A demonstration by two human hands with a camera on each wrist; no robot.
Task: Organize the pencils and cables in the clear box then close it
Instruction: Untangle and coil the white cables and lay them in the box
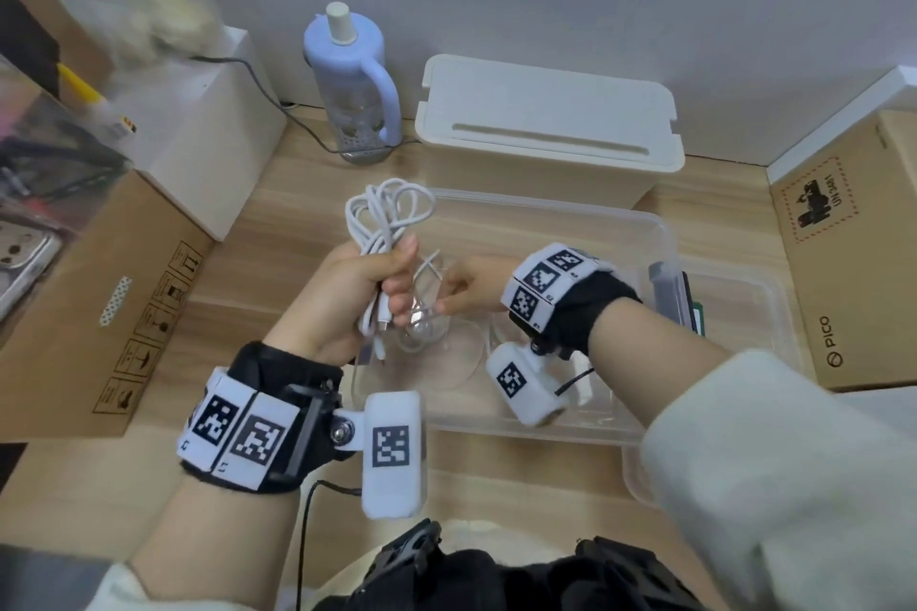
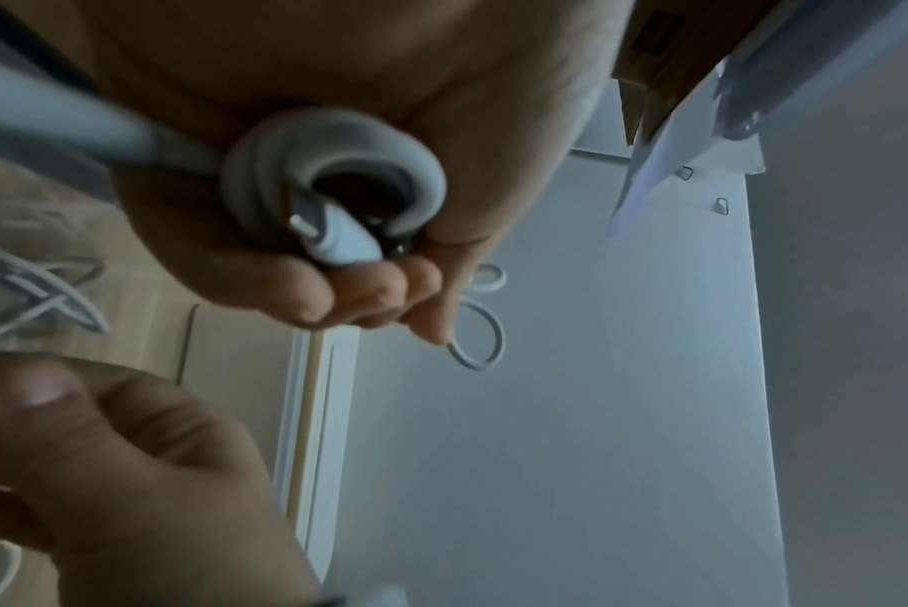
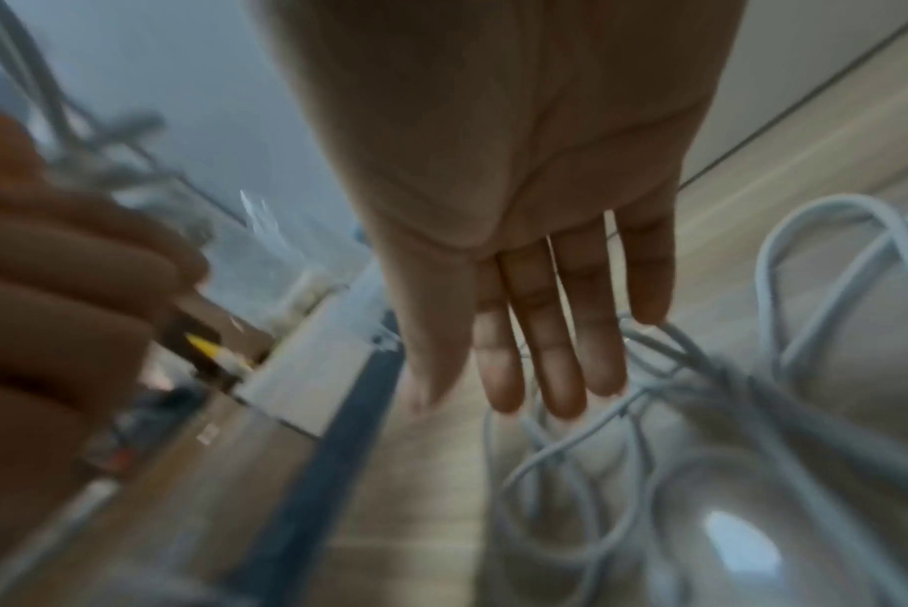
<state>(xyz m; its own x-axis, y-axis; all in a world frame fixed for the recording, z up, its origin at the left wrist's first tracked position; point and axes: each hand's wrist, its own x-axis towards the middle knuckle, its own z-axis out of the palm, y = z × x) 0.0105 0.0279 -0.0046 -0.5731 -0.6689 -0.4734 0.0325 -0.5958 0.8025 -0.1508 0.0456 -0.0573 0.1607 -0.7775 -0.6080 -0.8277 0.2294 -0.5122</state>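
Observation:
My left hand [image 1: 367,283] grips a coiled white cable [image 1: 392,213] in its fist, held over the near-left corner of the clear box [image 1: 546,206]. The loops stick up above the fist, and the plug ends hang below. In the left wrist view the coil [image 2: 332,176] and a plug [image 2: 338,238] sit against the curled fingers [image 2: 348,300]. My right hand [image 1: 466,288] is inside the box beside the left fist, with fingers [image 3: 535,328] straight over loose white cables [image 3: 571,472] on the box floor. It holds nothing.
A clear lid [image 1: 744,313] lies right of the box, partly under my right arm. Behind stand a white lidded bin [image 1: 546,124] and a blue bottle [image 1: 347,79]. Cardboard boxes [image 1: 99,313] flank the desk. A yellow pencil-like thing [image 1: 84,89] lies far left.

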